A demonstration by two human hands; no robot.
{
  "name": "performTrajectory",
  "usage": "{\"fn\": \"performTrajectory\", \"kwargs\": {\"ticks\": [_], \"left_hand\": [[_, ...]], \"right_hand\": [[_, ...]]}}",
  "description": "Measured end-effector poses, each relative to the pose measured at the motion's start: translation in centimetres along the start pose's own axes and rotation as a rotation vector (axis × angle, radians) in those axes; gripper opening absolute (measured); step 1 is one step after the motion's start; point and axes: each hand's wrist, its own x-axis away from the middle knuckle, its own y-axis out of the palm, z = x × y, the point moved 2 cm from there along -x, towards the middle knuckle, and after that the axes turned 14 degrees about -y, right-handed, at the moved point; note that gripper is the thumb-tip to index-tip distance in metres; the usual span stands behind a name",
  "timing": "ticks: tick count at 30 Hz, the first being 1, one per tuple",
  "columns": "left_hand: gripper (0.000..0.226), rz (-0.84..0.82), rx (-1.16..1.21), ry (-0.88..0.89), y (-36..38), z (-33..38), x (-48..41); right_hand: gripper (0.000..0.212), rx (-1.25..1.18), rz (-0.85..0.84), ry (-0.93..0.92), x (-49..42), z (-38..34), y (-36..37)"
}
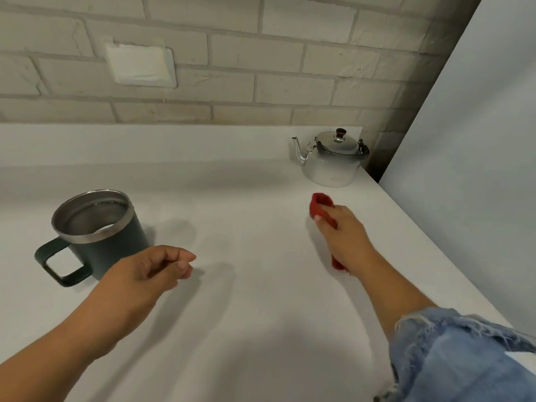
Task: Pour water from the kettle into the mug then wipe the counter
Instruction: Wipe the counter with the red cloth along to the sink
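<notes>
1. Right hand (343,236) is gripping the red cloth (320,208) at about 3 o'clock in the view. Fingers are curled round the bunched fabric and the thumb is pressing on top. A wad is sticking out ahead of the knuckles and a tail is trailing behind the wrist. Bunching it that way is likely giving a firm pad for wiping.
2. The cloth is sitting low over the counter (246,314). Can't tell if it's actually touching.
3. Left hand (153,271) is hovering at 7 o'clock, just beside the mug (95,230). Fingers are loosely curled and holding nothing. It's probably idling clear of the wipe path.
4. The mug is sitting at 9 o'clock with its handle pointing toward the person. It seems to be holding water, so I'm reading the pour as done.
5. The kettle (333,158) is standing upright at 1 o'clock in the back corner, lid on, spout pointing to 9 o'clock. It looks parked out of the way, well apart from the mug.
6. Count: one kettle, one mug, one cloth, two hands, one denim sleeve (464,358), one blank wall plate (140,65).
</notes>
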Motion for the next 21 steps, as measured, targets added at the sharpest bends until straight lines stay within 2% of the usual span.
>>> {"fn": "performTrajectory", "kwargs": {"ticks": [3, 5, 7, 10, 17, 19, 21], "left_hand": [[0.012, 0.092, -0.250, 0.064, 0.0, 0.1, -0.2], [0.015, 0.108, -0.398, 0.115, 0.3, 0.1, -0.4], [0.024, 0.116, -0.549, 0.160, 0.5, -0.3, -0.9], [0.040, 0.118, -0.685, 0.200, 1.0, -1.0, -1.9], [0.048, 0.117, -0.766, 0.212, 2.2, -1.3, -4.4], [0.052, 0.088, -0.841, 0.198, 2.6, -1.8, -4.9], [0.057, 0.076, -0.893, 0.182, 2.6, -2.4, -5.1]], "right_hand": [[0.049, 0.155, 0.153, 0.312, -3.1, 5.0, -3.8], [0.054, 0.366, 0.038, 0.464, -3.9, 8.2, -5.2], [0.054, 0.553, -0.125, 0.463, -4.0, 10.2, -5.3], [0.051, 0.633, -0.157, 0.370, -4.8, 9.9, -3.5], [0.046, 0.674, -0.219, -0.069, -5.4, 2.1, 4.7], [0.046, 0.612, -0.268, -0.228, -4.3, 0.4, 6.0], [0.041, 0.405, -0.346, -0.378, -3.2, -0.7, 7.0]]}}
